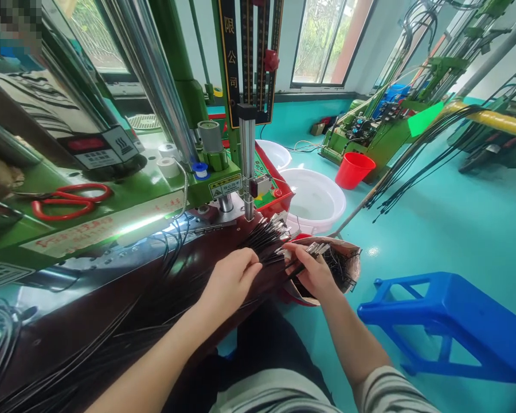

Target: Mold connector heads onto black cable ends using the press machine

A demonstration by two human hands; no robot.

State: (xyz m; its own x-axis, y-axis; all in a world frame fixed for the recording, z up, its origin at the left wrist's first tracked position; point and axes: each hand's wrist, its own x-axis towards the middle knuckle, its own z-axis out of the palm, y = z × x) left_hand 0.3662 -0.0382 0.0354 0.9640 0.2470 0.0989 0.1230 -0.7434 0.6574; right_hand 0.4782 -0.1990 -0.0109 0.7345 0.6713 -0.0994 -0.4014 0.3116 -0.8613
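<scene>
My right hand (313, 272) is closed around a small bunch of black cables with flat silvery connector ends (317, 249), above a lined bin. My left hand (237, 272) is curled shut over black cables at the right end of the dark brown worktable (176, 304); its fingertips are partly hidden. Just beyond it lies a thick bundle of black cables (264, 234), its metal ends pointing away from me. Long black cables (90, 355) run back along the tabletop to the left.
The lined bin (356, 258) holds dark scrap. A green press (215, 189) with red-handled scissors (71, 201) stands along the table. White tubs (327, 201), a red bucket (355, 169), a blue stool (451, 321) and hanging cables (413, 160) lie beyond and right. Another person's striped sleeve (38, 106) shows upper left.
</scene>
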